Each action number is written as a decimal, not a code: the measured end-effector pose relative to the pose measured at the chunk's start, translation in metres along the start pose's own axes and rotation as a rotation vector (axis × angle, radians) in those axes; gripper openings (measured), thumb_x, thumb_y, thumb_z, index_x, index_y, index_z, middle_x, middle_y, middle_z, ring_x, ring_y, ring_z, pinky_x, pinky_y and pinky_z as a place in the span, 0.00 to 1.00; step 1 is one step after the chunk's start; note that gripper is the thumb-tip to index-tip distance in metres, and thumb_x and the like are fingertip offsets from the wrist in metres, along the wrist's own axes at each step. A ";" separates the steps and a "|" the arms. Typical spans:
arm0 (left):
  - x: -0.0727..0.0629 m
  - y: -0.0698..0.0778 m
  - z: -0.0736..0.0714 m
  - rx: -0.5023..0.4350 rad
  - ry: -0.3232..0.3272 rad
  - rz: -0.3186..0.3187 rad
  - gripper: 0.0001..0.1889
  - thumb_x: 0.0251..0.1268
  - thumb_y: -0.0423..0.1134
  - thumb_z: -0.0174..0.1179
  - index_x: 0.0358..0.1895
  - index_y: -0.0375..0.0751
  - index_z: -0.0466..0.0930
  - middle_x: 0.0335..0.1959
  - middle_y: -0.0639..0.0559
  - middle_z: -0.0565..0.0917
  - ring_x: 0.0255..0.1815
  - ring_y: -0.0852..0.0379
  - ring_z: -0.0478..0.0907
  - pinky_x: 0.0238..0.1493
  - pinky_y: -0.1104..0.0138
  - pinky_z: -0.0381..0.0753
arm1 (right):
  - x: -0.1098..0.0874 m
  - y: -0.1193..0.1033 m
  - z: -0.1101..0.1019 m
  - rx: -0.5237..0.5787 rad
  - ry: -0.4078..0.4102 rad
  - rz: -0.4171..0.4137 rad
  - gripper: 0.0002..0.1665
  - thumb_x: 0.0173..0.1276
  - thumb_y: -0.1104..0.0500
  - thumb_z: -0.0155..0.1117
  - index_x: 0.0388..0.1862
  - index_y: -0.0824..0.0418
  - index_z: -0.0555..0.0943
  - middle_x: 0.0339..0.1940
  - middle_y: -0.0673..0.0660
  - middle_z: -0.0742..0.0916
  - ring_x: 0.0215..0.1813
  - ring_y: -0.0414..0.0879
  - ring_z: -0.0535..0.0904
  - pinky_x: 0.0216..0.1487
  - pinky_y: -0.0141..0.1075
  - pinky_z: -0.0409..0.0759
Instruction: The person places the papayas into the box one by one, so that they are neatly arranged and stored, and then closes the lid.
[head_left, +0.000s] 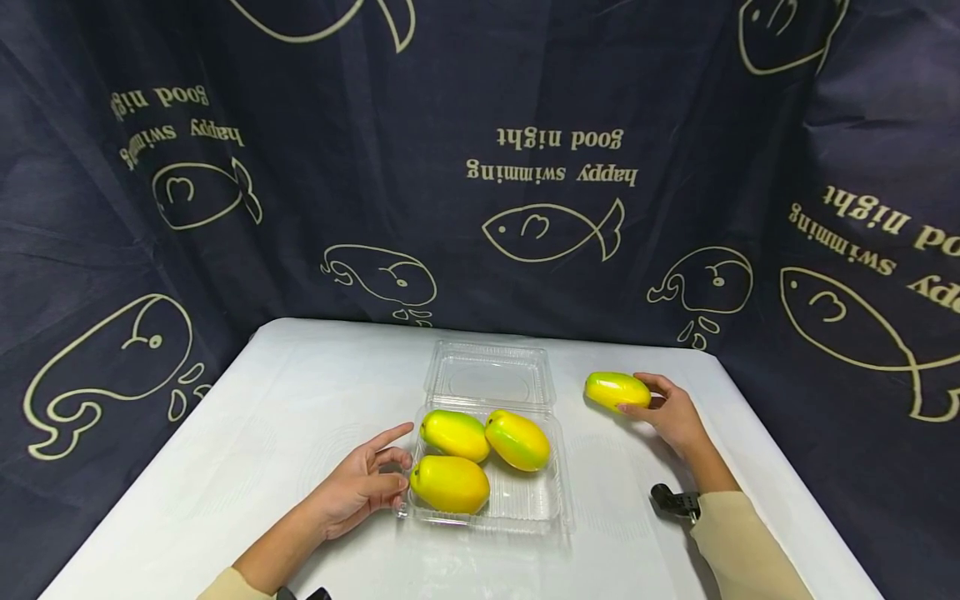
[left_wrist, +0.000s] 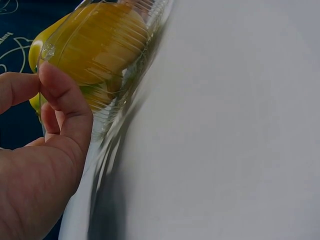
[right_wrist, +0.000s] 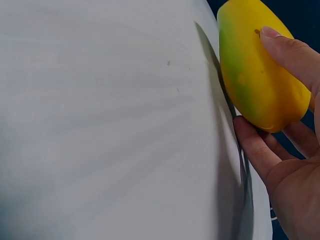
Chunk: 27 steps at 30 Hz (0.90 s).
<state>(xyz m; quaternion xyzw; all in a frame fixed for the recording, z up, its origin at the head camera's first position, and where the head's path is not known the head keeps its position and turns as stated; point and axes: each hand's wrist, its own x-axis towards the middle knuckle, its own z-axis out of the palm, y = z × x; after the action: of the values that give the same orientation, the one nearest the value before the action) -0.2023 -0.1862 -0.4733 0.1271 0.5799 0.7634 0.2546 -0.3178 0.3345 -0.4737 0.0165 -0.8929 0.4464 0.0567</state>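
Note:
A clear plastic clamshell container lies open on the table, with three yellow-green mangoes inside: one at back left, one at right and one at front left. My left hand pinches the container's left rim between thumb and finger, beside the front-left mango. Off to the container's right, my right hand grips another mango by its right end. In the right wrist view the thumb lies on top of this mango, with fingers around its lower end.
The container's lid is folded back flat toward the far side. A white cloth covers the table. Dark blue curtains printed with fish and lettering stand behind it and at both sides. Each wrist carries a black device.

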 end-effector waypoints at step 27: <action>0.001 0.000 -0.001 -0.002 0.002 -0.001 0.49 0.67 0.24 0.61 0.84 0.41 0.39 0.47 0.54 0.73 0.31 0.61 0.77 0.36 0.73 0.84 | -0.019 -0.008 0.010 -0.001 -0.005 -0.049 0.46 0.58 0.50 0.81 0.73 0.60 0.73 0.66 0.66 0.81 0.57 0.56 0.83 0.46 0.20 0.78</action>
<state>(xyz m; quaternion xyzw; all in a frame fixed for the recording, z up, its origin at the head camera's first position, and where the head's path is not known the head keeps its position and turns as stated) -0.2033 -0.1867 -0.4737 0.1259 0.5795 0.7639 0.2546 -0.2988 0.3218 -0.4756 0.0393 -0.8925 0.4445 0.0654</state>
